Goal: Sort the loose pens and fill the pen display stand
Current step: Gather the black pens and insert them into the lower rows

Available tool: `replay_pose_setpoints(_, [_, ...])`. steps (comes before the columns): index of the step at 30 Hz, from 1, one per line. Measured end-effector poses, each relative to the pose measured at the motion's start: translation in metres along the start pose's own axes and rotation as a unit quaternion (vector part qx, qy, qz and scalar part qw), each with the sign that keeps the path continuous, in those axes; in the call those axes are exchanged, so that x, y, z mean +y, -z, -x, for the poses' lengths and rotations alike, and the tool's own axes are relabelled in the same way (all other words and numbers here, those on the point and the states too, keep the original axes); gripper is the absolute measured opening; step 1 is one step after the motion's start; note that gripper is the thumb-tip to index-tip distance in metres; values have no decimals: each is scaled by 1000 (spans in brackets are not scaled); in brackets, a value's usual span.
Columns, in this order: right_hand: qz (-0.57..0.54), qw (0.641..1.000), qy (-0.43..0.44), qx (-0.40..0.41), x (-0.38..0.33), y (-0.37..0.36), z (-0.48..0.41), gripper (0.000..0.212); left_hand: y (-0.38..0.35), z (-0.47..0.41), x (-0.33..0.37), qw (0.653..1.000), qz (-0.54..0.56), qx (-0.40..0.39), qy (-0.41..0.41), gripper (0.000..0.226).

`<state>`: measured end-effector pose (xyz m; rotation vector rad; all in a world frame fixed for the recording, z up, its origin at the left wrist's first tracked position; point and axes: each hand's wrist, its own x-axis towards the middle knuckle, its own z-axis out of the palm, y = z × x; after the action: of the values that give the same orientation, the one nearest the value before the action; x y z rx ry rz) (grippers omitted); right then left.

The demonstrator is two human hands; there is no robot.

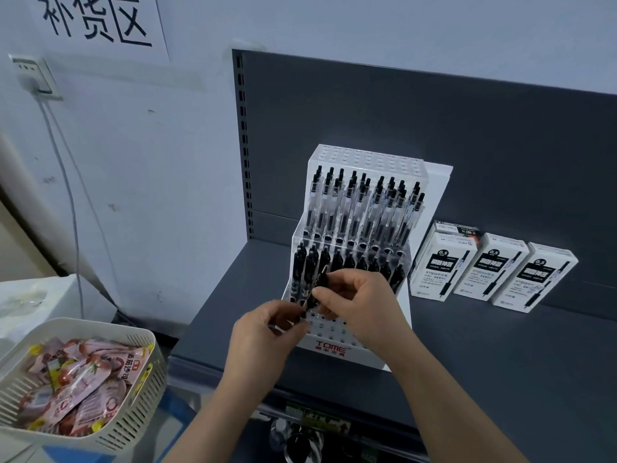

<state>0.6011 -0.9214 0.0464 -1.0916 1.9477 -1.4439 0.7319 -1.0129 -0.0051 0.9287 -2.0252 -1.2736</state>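
Fingers (pixel 337 277) of the right hand (pixel 362 305) are curled, and with the thumb they pinch the upper part of a black pen (pixel 321 277) that has a silver clip. The pen is tilted, with its top leaning to the right. The left hand (pixel 263 335) sits just below and to the left. Its thumb and fingers are curled in close around the pen's lower end, though the exact grip is partly hidden.

Both hands hold the pen just above the front step of a white, stepped pen stand (pixel 430 195), which has a red logo on its front edge. The front step shows rows of small holes (pixel 334 324). Behind the hands is a row of black pens (pixel 350 262) standing upright. One step higher, clear pens with black tops (pixel 364 208) stand in several rows. The top step (pixel 367 160) is a white block of holes.

The stand rests on a dark grey shelf (pixel 500 345) with a dark back panel (pixel 434 128). Three white pen boxes (pixel 494 272) stand side by side on the shelf, to the right of the stand and well apart from the hands. Another box is partly hidden behind the leftmost one.

To the left, lower than the shelf, a pale slotted basket (pixel 140 406) holds pink snack packets (pixel 76 379). On the pale wall above are a paper sign with large black characters (pixel 100 21) and a wall socket (pixel 33 76) with a cable hanging down.
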Motion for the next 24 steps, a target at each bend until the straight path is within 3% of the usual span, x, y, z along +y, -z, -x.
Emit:
replay_pose_setpoints(3, [4,999,2,43,-2,8,-1,11,1,-1,1,1000,-14,13,-17,12])
replay_pose_setpoints(8, [137,972,92,167,-3,24,-9,10,17,-5,-5,983,-151,73,-78,22])
replay_pose_setpoints(14, [290,943,124,107,-2,6,-22,22,25,-8,-12,955,-261,86,-114,22])
replay_pose_setpoints(24, [373,926,14,50,10,-8,-30,31,26,-11,-9,945,-288,84,-132,19])
